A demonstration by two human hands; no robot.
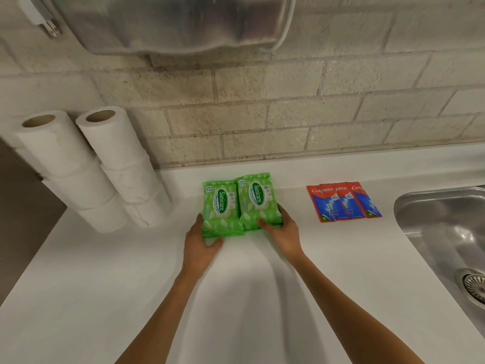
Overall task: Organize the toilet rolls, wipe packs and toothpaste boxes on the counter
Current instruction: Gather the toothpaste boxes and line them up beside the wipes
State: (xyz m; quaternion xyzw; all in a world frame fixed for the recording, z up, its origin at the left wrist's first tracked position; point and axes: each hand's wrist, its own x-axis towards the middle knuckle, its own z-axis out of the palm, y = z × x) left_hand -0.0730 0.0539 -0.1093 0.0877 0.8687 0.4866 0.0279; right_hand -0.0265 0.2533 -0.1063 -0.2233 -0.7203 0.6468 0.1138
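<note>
Head view: left hand (200, 243) cupped against left stack of green plastic wipe packs (221, 208), right hand (282, 228) gripping right stack (258, 200), on white table (105, 285).

White counter (78, 285), smooth and matte, running to back wall. Wall (288, 114) of pale beige brick-pattern tile, grey grout lines. Stainless steel sink (433, 222) set into counter at right, drain strainer (475, 287) visible. Brushed metal fixture (170, 22) mounted high on wall. Soft, even overhead light; faint shadows.
</note>
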